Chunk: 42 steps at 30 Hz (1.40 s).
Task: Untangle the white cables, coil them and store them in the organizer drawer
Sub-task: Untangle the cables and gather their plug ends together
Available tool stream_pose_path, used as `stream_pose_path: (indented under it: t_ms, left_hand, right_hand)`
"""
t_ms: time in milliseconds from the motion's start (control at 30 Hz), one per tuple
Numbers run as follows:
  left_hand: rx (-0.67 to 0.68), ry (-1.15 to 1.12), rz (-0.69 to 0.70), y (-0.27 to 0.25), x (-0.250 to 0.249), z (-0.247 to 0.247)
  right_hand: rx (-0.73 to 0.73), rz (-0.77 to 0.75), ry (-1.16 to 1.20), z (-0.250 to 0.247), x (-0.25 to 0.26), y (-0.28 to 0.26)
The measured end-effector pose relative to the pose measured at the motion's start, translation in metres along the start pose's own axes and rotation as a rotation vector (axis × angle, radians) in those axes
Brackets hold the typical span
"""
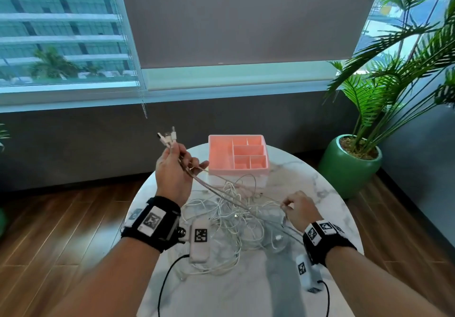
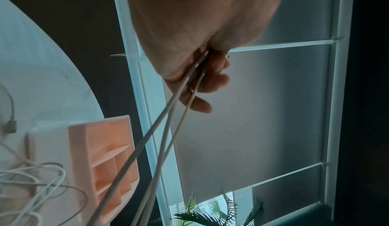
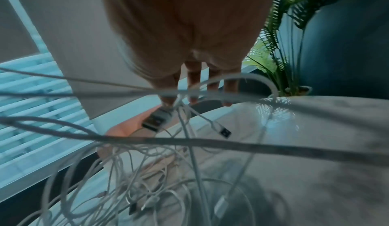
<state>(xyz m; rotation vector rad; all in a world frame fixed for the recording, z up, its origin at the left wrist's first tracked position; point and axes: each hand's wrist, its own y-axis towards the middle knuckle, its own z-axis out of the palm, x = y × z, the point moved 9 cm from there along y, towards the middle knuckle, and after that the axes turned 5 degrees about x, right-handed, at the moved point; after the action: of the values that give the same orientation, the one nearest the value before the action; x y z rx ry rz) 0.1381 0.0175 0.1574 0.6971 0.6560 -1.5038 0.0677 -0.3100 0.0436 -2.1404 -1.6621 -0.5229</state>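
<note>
A tangle of white cables [image 1: 234,218] lies on the round marble table [image 1: 307,279]. My left hand [image 1: 173,169] is raised at the table's left and grips several cable ends, whose plugs [image 1: 167,138] stick up above the fist. Taut strands [image 2: 147,146] run from it down into the pile. My right hand [image 1: 299,209] hovers low at the pile's right side and pinches a cable near a USB plug [image 3: 158,119]. The pink organizer [image 1: 237,153] with open compartments stands on a white base at the table's far side.
A potted palm in a green pot [image 1: 349,164] stands right of the table. A window with a grey blind [image 1: 246,21] and a dark wall lie behind. Wood floor [image 1: 61,218] surrounds the table. Black leads [image 1: 165,279] trail from the wrist cameras.
</note>
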Motion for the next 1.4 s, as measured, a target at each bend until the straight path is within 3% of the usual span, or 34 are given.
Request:
stream_pose_path:
  t_ms: [167,300,400,500,567,633,800,967,1100,1200,1300,1400]
  left_hand:
    - [-0.003,0.109,0.034,0.002,-0.006,-0.006]
    - [0.086,0.386,-0.017,-0.006,0.01,0.0]
    - [0.148,0.555,-0.077,-0.011,0.028,0.001]
    - [0.135,0.571,-0.094,-0.014,0.036,0.001]
    - [0.121,0.567,-0.079,-0.014,0.033,0.003]
    - [0.114,0.56,-0.062,-0.012,0.03,0.007]
    - [0.135,0.462,-0.07,-0.01,0.028,0.017]
    - [0.19,0.632,-0.186,-0.01,0.049,0.007]
    - [0.138,0.756,-0.192,-0.01,0.05,-0.014]
    - [0.087,0.74,-0.17,-0.007,0.04,-0.03]
    - [-0.015,0.622,-0.138,-0.001,0.022,-0.048]
    - [-0.144,0.483,-0.076,0.006,-0.002,-0.072]
  right_hand:
    - [-0.011,0.0,0.088,-0.003,0.006,0.004]
    - [-0.124,-0.108,0.251,-0.051,0.05,0.021]
    - [-0.193,-0.206,0.534,-0.095,0.092,0.031]
    - [-0.271,-0.274,0.897,-0.135,0.134,0.029]
    - [-0.294,-0.319,1.019,-0.151,0.16,0.024]
    - [-0.258,-0.364,0.977,-0.151,0.183,0.021]
    - [0.087,-0.478,0.536,-0.082,0.225,0.012]
    - [0.194,-0.484,0.591,-0.024,0.221,-0.002]
    - [0.304,-0.301,0.409,0.021,0.185,-0.005]
    - [0.361,-0.178,0.401,0.042,0.15,-0.005]
    - [0.262,-0.076,0.427,0.038,0.107,0.0]
    - [0.141,0.205,0.535,0.03,0.032,0.01]
